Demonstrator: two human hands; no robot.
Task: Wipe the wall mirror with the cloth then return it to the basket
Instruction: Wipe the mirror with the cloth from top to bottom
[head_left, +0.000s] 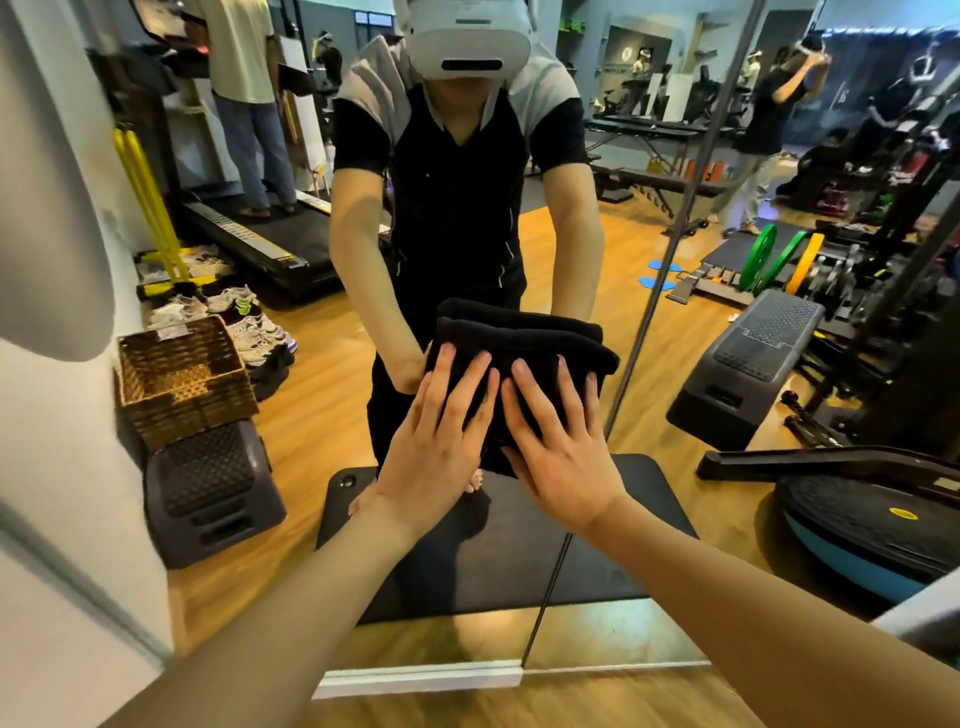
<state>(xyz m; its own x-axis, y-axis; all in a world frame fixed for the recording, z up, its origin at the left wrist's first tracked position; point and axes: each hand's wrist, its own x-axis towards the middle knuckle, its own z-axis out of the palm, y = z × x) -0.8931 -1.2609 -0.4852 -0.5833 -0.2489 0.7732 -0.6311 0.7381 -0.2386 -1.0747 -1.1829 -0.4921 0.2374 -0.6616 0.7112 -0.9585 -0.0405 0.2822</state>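
The wall mirror (597, 260) filled most of the view, reflecting a gym floor and the person. At about nine o'clock from the hands a woven basket (182, 382) sat on a dark step block (213, 493), seen in the glass. At the centre, a folded black cloth (524, 343) lay flat against the mirror. The left hand (441, 441) and right hand (561, 457) pressed it side by side, each grip wide, fingers spread flat over the cloth rather than curled around it.
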